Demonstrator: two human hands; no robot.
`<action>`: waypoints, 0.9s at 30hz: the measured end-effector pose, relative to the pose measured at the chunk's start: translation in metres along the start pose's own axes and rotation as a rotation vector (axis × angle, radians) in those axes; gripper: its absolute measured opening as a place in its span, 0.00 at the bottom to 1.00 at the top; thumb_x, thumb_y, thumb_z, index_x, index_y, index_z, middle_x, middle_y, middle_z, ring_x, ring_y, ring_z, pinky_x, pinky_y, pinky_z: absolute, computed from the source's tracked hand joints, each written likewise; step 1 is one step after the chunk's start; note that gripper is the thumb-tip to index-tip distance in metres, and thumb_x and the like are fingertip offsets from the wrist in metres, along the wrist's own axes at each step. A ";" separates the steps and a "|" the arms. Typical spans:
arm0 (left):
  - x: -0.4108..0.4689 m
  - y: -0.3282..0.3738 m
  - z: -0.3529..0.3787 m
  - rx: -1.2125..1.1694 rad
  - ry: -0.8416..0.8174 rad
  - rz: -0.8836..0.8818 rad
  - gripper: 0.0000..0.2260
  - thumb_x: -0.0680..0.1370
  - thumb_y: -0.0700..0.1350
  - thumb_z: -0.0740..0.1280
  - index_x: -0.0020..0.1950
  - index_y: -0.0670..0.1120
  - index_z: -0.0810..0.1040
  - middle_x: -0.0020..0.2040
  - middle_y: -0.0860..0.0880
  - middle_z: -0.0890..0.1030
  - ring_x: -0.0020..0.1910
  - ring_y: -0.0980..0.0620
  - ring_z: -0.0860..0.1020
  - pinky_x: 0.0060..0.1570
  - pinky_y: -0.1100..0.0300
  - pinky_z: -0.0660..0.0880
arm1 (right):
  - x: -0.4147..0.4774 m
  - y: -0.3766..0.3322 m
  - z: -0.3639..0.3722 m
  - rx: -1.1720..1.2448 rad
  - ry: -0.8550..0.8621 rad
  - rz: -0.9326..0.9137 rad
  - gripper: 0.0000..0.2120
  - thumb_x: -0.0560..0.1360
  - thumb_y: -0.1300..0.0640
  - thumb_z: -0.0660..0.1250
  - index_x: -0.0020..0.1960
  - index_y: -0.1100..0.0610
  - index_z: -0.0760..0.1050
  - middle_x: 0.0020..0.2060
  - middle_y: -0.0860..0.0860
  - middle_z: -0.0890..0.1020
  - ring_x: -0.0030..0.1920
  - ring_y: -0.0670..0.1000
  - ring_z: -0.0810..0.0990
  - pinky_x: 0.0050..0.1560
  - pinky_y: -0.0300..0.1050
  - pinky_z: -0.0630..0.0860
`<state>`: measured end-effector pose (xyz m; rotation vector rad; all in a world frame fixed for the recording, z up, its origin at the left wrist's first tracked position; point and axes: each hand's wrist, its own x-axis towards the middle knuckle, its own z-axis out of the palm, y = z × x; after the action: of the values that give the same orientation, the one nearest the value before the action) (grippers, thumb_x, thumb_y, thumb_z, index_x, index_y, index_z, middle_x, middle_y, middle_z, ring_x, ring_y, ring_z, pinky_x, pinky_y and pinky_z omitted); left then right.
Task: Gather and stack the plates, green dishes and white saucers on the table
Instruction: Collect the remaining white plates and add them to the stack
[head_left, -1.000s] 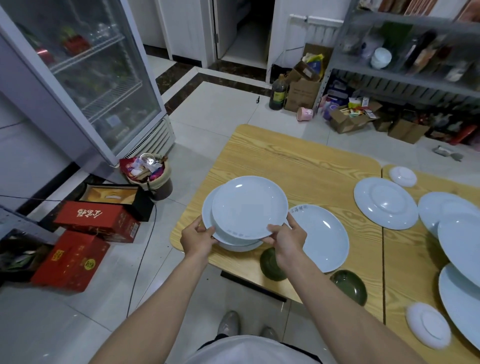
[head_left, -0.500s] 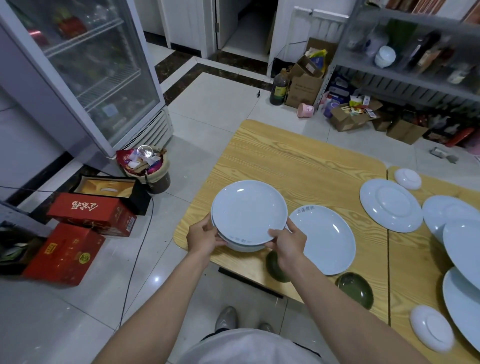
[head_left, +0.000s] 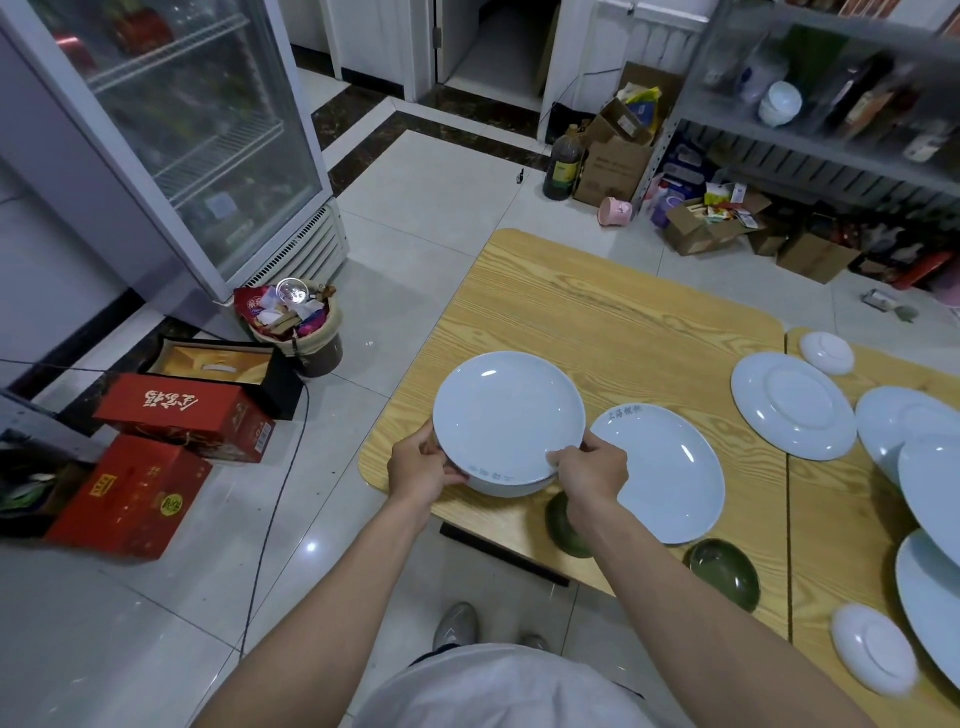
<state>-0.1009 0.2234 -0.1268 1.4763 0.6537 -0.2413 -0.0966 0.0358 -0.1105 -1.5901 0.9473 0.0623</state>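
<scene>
Head view, and both hands are on the pile: the left hand (head_left: 421, 467) curls round the left rim of the stack of plates (head_left: 509, 415), the right hand (head_left: 592, 467) grips its near right rim. The stack sits low over the near left corner of the worktop (head_left: 597, 312), centre frame; whether it's fully set down, I can't tell. By my reckoning the gathering is only just started, with a few plates piled and plenty loose. Just right of the stack a single plate (head_left: 670, 478) lies flat beside the right hand. A green dish (head_left: 563, 525) peeks out under the right forearm, a second green dish (head_left: 724, 571) sits further right. The near saucer (head_left: 872, 654) is at lower right, the far saucer (head_left: 827, 353) well apart at upper right beside an upturned plate (head_left: 792, 405). Overlapping plates (head_left: 904, 421) crowd the right edge, all unstacked.
</scene>
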 end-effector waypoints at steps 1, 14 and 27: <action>0.000 0.000 0.000 -0.001 -0.003 0.001 0.25 0.80 0.31 0.63 0.74 0.50 0.70 0.42 0.49 0.77 0.33 0.52 0.84 0.36 0.58 0.82 | 0.001 0.000 0.000 0.001 -0.002 0.015 0.20 0.69 0.71 0.71 0.57 0.56 0.83 0.37 0.41 0.80 0.39 0.42 0.77 0.33 0.35 0.73; -0.002 0.000 -0.001 0.022 -0.029 0.008 0.26 0.80 0.30 0.61 0.76 0.49 0.66 0.41 0.45 0.72 0.36 0.49 0.84 0.39 0.57 0.83 | 0.008 0.004 -0.004 0.016 -0.044 0.071 0.26 0.71 0.70 0.74 0.67 0.55 0.78 0.44 0.46 0.81 0.43 0.45 0.78 0.33 0.34 0.70; -0.004 0.003 0.000 0.060 -0.021 0.002 0.28 0.80 0.28 0.59 0.77 0.50 0.65 0.39 0.47 0.69 0.31 0.56 0.82 0.38 0.60 0.82 | 0.012 0.003 -0.002 -0.037 -0.041 0.077 0.31 0.70 0.69 0.75 0.71 0.54 0.74 0.47 0.48 0.79 0.47 0.49 0.77 0.37 0.35 0.72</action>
<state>-0.1028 0.2224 -0.1224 1.5302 0.6326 -0.2764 -0.0910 0.0275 -0.1184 -1.5808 0.9796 0.1665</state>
